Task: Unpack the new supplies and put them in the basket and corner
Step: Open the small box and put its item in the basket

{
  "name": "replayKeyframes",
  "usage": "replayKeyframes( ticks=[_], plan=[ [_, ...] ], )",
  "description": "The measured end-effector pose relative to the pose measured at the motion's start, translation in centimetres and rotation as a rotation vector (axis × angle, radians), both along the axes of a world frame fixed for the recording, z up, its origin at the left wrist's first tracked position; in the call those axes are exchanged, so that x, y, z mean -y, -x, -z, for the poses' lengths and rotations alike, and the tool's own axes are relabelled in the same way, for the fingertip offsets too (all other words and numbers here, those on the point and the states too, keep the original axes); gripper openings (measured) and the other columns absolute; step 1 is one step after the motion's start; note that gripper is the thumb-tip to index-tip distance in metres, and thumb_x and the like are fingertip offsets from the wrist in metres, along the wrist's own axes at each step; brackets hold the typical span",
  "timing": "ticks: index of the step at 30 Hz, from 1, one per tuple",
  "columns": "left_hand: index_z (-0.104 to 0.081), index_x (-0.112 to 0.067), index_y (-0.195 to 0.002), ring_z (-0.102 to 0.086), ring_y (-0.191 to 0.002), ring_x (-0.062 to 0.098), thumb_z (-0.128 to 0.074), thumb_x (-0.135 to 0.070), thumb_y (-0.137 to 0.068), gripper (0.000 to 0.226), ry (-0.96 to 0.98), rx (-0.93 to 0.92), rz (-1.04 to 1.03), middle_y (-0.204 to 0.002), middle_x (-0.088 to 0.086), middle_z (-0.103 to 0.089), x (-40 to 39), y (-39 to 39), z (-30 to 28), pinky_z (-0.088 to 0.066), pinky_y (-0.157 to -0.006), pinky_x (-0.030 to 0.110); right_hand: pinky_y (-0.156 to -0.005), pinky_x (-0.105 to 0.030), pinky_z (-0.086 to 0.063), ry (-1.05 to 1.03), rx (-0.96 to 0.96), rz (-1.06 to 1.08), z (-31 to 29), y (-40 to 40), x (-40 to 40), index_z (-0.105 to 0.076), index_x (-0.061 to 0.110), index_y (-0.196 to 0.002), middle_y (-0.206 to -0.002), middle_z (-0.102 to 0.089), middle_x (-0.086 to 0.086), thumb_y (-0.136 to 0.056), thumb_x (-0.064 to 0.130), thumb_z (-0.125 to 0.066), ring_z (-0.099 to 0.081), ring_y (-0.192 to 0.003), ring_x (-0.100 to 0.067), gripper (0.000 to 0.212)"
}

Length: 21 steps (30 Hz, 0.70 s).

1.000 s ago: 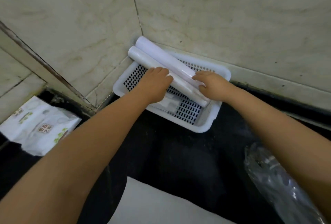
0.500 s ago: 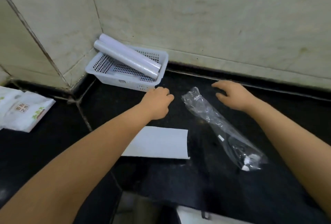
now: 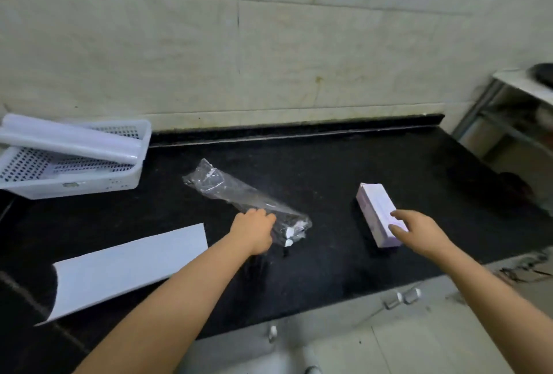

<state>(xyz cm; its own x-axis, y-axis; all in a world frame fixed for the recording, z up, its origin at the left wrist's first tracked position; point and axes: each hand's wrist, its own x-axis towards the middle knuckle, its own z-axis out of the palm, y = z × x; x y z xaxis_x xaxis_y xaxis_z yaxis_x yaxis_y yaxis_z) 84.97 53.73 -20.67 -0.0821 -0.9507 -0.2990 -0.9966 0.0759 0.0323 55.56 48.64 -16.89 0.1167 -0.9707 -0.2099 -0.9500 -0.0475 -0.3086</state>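
A white perforated basket (image 3: pixel 89 183) stands at the far left of the black counter, with two white rolls (image 3: pixel 74 141) lying across it. A crumpled clear plastic wrapper (image 3: pixel 236 192) lies mid-counter. My left hand (image 3: pixel 254 231) rests at the wrapper's near end with its fingers curled against it; no grip on it shows. A pale purple box (image 3: pixel 374 207) lies to the right. My right hand (image 3: pixel 419 231) has its fingers spread, the fingertips touching the box's near end.
A white sheet (image 3: pixel 128 263) lies on the counter at the near left. The tiled wall runs behind the counter. A metal rack (image 3: pixel 508 110) stands past the counter's right end. Cabinet knobs (image 3: pixel 404 297) show below the front edge.
My view has swung right, away from the basket. Both hands left the rolls in the basket. The left hand came to the wrapper and the right hand reached the purple box.
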Motion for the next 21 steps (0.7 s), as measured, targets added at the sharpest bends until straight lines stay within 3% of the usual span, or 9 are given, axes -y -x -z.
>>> replayKeyframes(
  ticks=[5,12,16,18,21],
  plan=[
    [-0.043,-0.01,-0.127,-0.042,-0.125,0.031,-0.045,-0.022,-0.091,0.038,-0.028,-0.057,-0.006,-0.132,0.013,-0.046,2.7,5.2,1.7,-0.04,-0.099,0.042,-0.094,-0.036,-0.044,-0.075,0.062,0.166,3.8,3.5,1.7,-0.051,0.005,-0.126,-0.131,-0.056,-0.016,-0.085,0.024,-0.057,-0.055,-0.117,-0.03,0.046],
    [-0.044,-0.011,-0.126,-0.044,-0.121,0.029,-0.042,-0.021,-0.092,0.035,-0.012,-0.123,-0.056,-0.129,0.01,-0.048,7.2,9.3,3.7,-0.041,-0.095,0.041,-0.088,-0.042,-0.046,-0.119,0.009,0.124,7.4,4.0,7.5,-0.042,0.008,-0.122,-0.125,-0.05,-0.017,-0.076,0.045,-0.065,-0.049,-0.114,-0.036,0.063],
    [-0.042,-0.012,-0.129,-0.044,-0.122,0.027,-0.041,-0.022,-0.093,0.038,-0.016,-0.138,-0.124,-0.131,0.009,-0.047,9.4,10.5,4.4,-0.041,-0.098,0.04,-0.078,-0.039,-0.044,-0.185,0.065,0.162,8.7,2.8,10.0,-0.029,0.01,-0.126,-0.123,-0.046,-0.019,-0.073,0.034,-0.069,-0.051,-0.109,-0.039,0.07],
    [-0.042,-0.013,-0.13,-0.044,-0.123,0.027,-0.043,-0.024,-0.093,0.039,-0.007,-0.186,-0.166,-0.133,0.009,-0.048,10.0,10.9,4.9,-0.04,-0.101,0.039,-0.071,-0.034,-0.039,-0.181,0.149,0.151,8.9,2.6,10.6,-0.03,0.009,-0.123,-0.12,-0.049,-0.019,-0.071,0.026,-0.068,-0.053,-0.104,-0.037,0.066],
    [-0.043,-0.013,-0.132,-0.048,-0.121,0.022,-0.047,-0.03,-0.094,0.043,0.053,-0.421,-0.321,-0.132,0.009,-0.051,10.5,11.1,5.2,-0.038,-0.101,0.029,-0.071,-0.032,-0.042,-0.107,0.305,-0.027,7.9,2.0,10.8,-0.035,0.016,-0.123,-0.116,-0.053,-0.009,-0.065,0.021,-0.069,-0.053,-0.102,-0.028,0.068]
  ],
)
